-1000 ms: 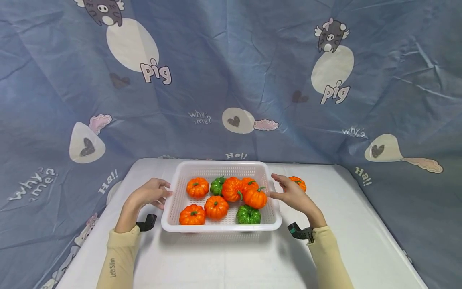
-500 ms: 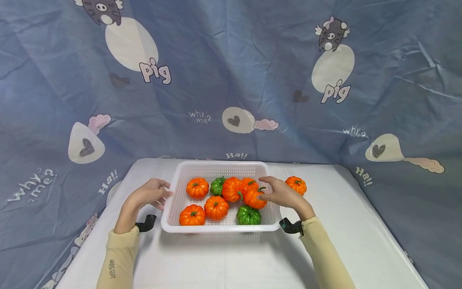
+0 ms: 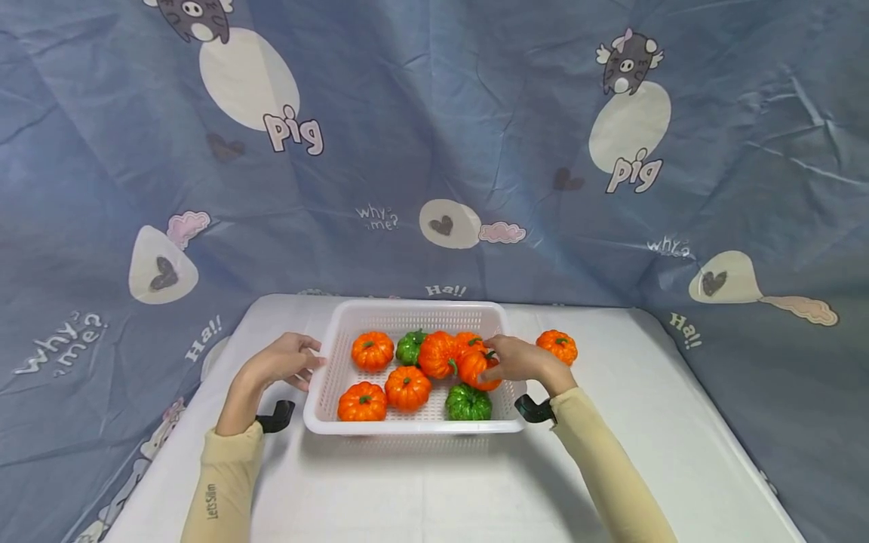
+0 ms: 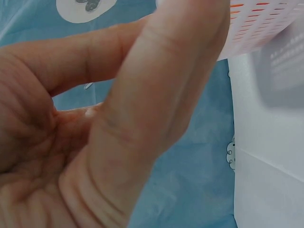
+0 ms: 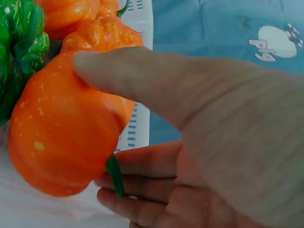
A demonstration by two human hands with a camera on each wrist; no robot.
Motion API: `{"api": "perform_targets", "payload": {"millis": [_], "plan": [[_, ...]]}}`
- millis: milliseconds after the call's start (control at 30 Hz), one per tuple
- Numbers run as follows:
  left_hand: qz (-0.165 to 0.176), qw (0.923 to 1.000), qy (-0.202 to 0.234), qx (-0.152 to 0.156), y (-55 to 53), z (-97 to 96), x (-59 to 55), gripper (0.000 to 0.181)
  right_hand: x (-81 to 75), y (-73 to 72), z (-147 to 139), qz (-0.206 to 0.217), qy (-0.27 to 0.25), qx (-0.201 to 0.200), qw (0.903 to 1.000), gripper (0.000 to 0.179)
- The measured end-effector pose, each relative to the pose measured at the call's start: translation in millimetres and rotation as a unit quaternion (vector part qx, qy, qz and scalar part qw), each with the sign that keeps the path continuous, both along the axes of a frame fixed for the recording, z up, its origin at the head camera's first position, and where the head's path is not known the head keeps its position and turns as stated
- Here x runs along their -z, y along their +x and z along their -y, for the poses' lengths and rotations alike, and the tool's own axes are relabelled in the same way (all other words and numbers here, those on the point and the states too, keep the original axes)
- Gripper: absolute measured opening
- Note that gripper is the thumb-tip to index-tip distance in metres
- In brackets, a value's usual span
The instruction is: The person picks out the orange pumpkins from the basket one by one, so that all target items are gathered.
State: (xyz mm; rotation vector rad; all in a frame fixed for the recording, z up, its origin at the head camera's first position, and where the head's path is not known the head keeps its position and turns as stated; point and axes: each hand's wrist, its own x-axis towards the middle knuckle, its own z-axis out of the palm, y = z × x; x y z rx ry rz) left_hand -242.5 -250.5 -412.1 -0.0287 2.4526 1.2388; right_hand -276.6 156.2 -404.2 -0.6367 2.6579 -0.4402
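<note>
"Orange by the right hand (image 3: 524, 360)?"

"Yes: a glossy, ribbed orange pumpkin (image 5: 57, 128) inside a white perforated plastic basket (image 3: 414, 427). Thumb (image 5: 128, 71) and fingers (image 5: 147, 164) stand apart around it; the right-wrist view shows fingers by its green stem (image 5: 114, 175), hidden in the head view."

"Left hand (image 3: 281, 362)?"

"Loosely spread beside the basket, contact unclear. Head view alone shows another orange pumpkin (image 3: 557, 346) outside, on white cloth (image 3: 421, 490)."

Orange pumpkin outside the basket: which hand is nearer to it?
Right. The right hand is just left of the orange pumpkin, extending over the basket; the left hand is across the basket from it, by the left wall.
</note>
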Motion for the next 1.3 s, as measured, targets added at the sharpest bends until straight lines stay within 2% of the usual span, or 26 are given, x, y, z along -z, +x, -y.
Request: {"api": "perform_targets", "payload": {"millis": [167,300,433,667,867,1133,1300], "plan": [[-0.003,1.0,-0.001,-0.001,-0.7,0.4,-0.2,0.055,-1.9,1.3,5.5,-0.005,0.041,-0.025,0.9989,0.066],[-0.002,1.0,-0.003,-0.001,-0.5,0.8,1.4,0.054,-1.8,2.0,6.3,-0.003,0.039,-0.029,0.9988,0.067],[-0.002,1.0,-0.005,0.004,0.2,0.8,1.7,0.054,-1.4,1.6,5.1,0.005,0.019,-0.034,0.9992,0.066],[-0.004,1.0,-0.002,0.007,0.5,0.2,-0.9,0.056,-2.0,1.3,4.6,0.036,-0.035,-0.013,0.9987,0.071],[-0.007,0.9999,-0.004,0.008,2.1,-0.1,-1.5,0.057,-0.1,0.4,3.0,0.042,-0.062,-0.003,0.9972,0.078],[-0.005,0.9999,-0.009,0.002,1.4,-0.3,-0.1,0.056,5.5,0.6,0.8,0.04,-0.065,-0.003,0.9971,0.082],[-0.006,1.0,-0.007,-0.001,1.0,-0.8,1.1,0.055,9.8,4.1,-0.4,0.039,-0.103,-0.001,0.994,0.081]]}}
